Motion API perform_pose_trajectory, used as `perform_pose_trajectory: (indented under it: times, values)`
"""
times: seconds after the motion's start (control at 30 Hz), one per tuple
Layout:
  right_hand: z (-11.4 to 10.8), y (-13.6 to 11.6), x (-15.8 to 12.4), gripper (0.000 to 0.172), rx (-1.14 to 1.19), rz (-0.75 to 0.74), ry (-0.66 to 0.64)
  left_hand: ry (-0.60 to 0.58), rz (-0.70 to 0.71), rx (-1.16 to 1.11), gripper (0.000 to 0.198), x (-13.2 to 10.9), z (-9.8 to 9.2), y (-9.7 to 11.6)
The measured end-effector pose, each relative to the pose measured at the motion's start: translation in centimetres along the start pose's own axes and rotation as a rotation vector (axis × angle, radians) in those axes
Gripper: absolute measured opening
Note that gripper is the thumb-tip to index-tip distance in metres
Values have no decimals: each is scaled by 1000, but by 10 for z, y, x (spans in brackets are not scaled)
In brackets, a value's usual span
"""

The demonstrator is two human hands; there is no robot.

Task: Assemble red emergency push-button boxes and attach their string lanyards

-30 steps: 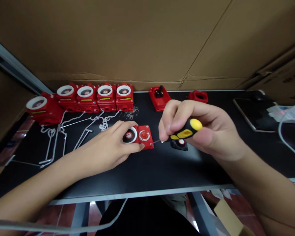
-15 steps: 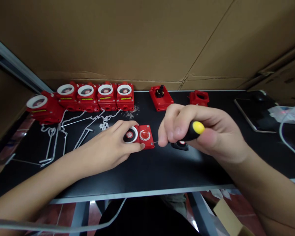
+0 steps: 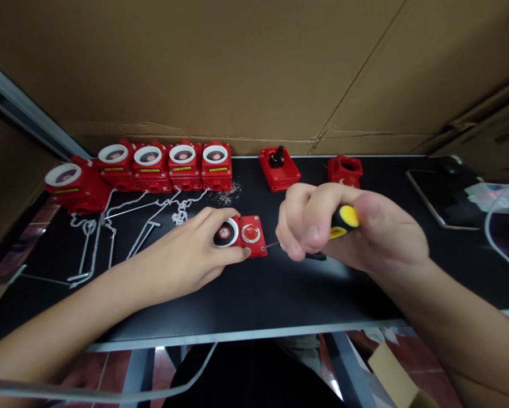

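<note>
A red box-like device (image 3: 257,222) with a white-rimmed round window lies on the black table. My left hand (image 3: 195,249) grips it around the window, thumb along its near side. My right hand (image 3: 339,226) is wrapped round a screwdriver (image 3: 348,216) with a black and yellow handle. The screwdriver's thin shaft points left, and its tip meets a screw at the device's near right corner. Behind my right hand a small black part (image 3: 316,256) lies mostly hidden.
Several finished-looking red devices (image 3: 215,170) with white rings stand at the back left, with white cords and metal rods (image 3: 141,241) before them. An open red housing (image 3: 282,178), a red cover (image 3: 345,170) and a dark tablet-like object (image 3: 436,198) lie farther right. Cardboard (image 3: 237,68) walls the back.
My right hand has turned the screwdriver handle and shifted slightly right, covering more of the small black part. My left hand keeps its hold on the red device.
</note>
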State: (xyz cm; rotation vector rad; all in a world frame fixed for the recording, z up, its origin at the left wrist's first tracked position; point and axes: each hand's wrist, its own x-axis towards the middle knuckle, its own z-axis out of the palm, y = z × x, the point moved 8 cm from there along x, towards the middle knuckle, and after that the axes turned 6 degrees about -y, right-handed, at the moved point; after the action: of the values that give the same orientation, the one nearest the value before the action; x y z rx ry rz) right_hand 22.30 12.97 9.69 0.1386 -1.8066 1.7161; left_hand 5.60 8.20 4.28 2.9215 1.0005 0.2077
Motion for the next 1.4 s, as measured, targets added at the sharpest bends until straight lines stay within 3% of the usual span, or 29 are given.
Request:
perform_pose_trajectory:
  times: [0.13, 0.23, 0.33, 0.43, 0.6, 0.73, 0.83, 0.93, 1.07, 1.17, 1.23, 1.4]
  values:
    - [-8, 2, -2, 33, -105, -20, 77, 1, -8, -5, 39, 0, 1, -1]
    - [-9, 4, -4, 27, -22, 12, 169, 6, -4, -19, 39, 0, 1, -1]
    - [-4, 5, -1, 30, 51, 34, 174, 11, 6, -11, 42, -1, 0, 0]
    - [-5, 6, 1, 44, 46, 70, 201, 14, -1, 3, 42, -1, -1, 0]
    - [-1, 1, -2, 44, 23, 87, 90, 21, 8, -13, 44, 0, 1, 0]
    - [2, -2, -4, 30, -93, 145, 125, 42, 10, -9, 56, 1, 2, 1]
    - [6, -1, -3, 25, -19, 121, 173, 37, 3, 10, 60, 0, 3, 1]
    - [6, 1, -3, 32, 93, 83, 235, 38, 3, -4, 61, 0, 3, 1]
    - [6, 5, -6, 30, 107, 161, 194, 50, 15, -7, 61, 0, 2, 0]
    - [6, 3, -10, 50, 67, 215, 156, 44, 14, 4, 61, 1, 3, 0]
    - [7, 1, -10, 55, 25, 232, 123, 44, 9, 8, 59, 2, 4, 1]
    - [1, -3, -7, 36, -89, 161, 145, 71, 2, 17, 50, 3, 1, 3]
